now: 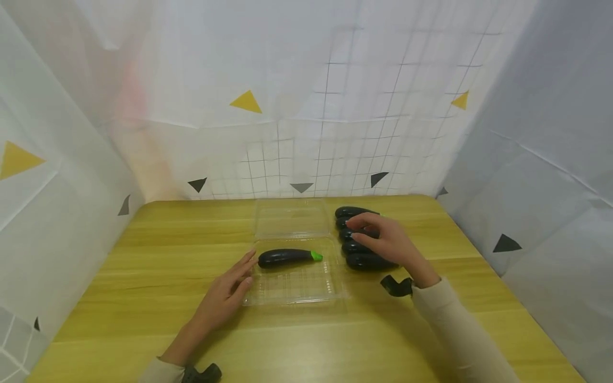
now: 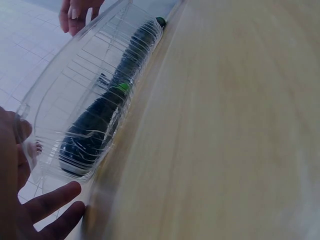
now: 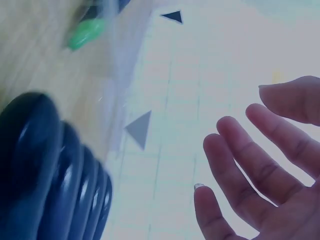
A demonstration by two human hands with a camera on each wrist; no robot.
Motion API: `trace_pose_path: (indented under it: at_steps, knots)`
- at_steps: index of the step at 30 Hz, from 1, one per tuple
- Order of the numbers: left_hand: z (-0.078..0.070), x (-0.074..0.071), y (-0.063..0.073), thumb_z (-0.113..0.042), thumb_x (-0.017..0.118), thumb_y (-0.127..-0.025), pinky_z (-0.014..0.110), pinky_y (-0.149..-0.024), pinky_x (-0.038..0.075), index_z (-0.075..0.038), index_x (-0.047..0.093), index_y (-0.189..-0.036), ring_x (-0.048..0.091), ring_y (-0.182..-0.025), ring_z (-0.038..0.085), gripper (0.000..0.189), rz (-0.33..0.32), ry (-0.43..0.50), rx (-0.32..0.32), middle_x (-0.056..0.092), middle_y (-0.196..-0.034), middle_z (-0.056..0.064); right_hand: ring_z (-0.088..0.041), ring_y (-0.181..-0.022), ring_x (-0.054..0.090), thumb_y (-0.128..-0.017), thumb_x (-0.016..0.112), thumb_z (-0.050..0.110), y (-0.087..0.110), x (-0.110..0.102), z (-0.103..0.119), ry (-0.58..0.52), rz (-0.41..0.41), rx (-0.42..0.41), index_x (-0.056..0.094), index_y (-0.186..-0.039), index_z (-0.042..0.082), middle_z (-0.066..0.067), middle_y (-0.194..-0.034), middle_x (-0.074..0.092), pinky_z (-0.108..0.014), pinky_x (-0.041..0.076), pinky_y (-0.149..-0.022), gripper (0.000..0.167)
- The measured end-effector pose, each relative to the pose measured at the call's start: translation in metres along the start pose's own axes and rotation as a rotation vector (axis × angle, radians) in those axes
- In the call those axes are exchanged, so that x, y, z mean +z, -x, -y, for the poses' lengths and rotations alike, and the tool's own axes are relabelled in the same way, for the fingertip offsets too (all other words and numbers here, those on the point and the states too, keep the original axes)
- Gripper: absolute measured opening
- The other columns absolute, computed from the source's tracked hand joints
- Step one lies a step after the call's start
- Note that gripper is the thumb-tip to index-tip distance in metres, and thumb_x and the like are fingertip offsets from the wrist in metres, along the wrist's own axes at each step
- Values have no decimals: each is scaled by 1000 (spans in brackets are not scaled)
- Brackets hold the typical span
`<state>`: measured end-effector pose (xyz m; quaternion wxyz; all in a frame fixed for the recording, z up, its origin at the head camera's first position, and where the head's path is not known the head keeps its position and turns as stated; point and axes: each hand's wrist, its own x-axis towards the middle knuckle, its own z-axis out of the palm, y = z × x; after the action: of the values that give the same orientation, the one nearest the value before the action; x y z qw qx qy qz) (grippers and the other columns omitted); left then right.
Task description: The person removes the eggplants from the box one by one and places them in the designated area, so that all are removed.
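Observation:
A clear plastic clamshell box [image 1: 292, 291] lies unfolded on the table, its lid [image 1: 292, 219] on the far side. Inside the base is one dark eggplant [image 1: 284, 257], its green stem end pointing right. My left hand [image 1: 222, 298] is at the box's left edge, fingers extended against the wall; in the left wrist view, fingers [image 2: 52, 202] spread beside that wall. Several more eggplants [image 1: 366, 260] lie side by side in a row right of the box. Above them hovers my right hand [image 1: 383, 236], fingers apart and nothing held, as the right wrist view shows.
The wooden table [image 1: 158, 266] has pale sheets standing behind it and on both sides, marked with yellow and dark triangles. Dark wrist-worn fittings [image 1: 397, 286] jut out near both cuffs. The row of eggplants stands close to the box's right side.

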<state>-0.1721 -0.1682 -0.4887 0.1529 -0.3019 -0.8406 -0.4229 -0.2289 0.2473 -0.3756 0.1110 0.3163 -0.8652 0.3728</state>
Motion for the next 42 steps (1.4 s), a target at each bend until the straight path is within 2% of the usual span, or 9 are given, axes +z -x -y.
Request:
trace_pose_path:
  at_steps: [7,11,14,16,21,23,29,35,42]
  knots:
    - [-2,0,0,-3,59,-105,43,-90,55,-3,53,-152,65,-118,29,47,3,3,-9,40,-163,8,-26,-111,67,-99,73,12,-18,8,20,-65,37,-37,73,-124,13,-3,-121,71,-56,53,-93,25]
    - [-3,0,-1,-1,59,-104,41,-88,55,-2,52,-152,65,-116,30,48,3,10,-8,40,-163,8,-32,-110,67,-99,71,7,-25,13,25,-103,58,-86,72,-125,9,-8,-122,71,-58,53,-92,26]
    - [-3,0,-1,-1,59,-104,41,-87,56,-2,51,-153,66,-116,30,49,1,15,-4,41,-163,9,-32,-109,67,-100,71,7,-29,17,28,-121,69,-107,72,-125,7,-11,-121,71,-57,54,-92,26]
    - [-2,0,-1,-2,59,-104,41,-87,56,-2,50,-154,66,-117,31,50,-1,16,-2,41,-162,10,-31,-109,67,-100,71,8,-32,21,29,-124,77,-105,72,-125,7,-11,-120,71,-56,54,-91,25]
    - [0,1,1,-7,59,-106,40,-102,50,-2,49,-154,63,-124,29,49,-15,10,-10,38,-164,9,-27,-111,67,-102,70,12,-36,29,30,-119,114,-80,72,-125,10,-9,-122,71,-53,54,-92,24]
    - [1,2,2,-7,59,-106,42,-105,48,-1,49,-154,62,-126,29,49,-18,17,-6,38,-164,10,-25,-111,67,-102,70,13,-38,32,30,-115,127,-79,72,-125,10,-6,-122,71,-52,54,-91,24]
    - [1,3,2,-2,59,-105,44,-95,55,1,48,-153,65,-121,32,50,-12,51,10,39,-163,14,-22,-112,66,-102,69,16,-42,42,32,-116,160,-70,72,-126,12,-1,-123,71,-52,54,-89,24]
    - [2,3,3,-3,58,-106,43,-95,55,0,47,-154,65,-120,32,50,-9,55,14,39,-163,13,-16,-111,65,-104,68,21,-48,52,32,-120,197,-68,72,-126,14,-2,-123,71,-48,53,-94,24]
    - [2,3,2,-8,57,-108,43,-96,54,-1,47,-155,66,-120,31,49,-5,61,3,37,-164,11,-16,-113,65,-103,68,20,-57,62,33,-130,234,-64,72,-126,13,-3,-124,71,-49,52,-97,24]
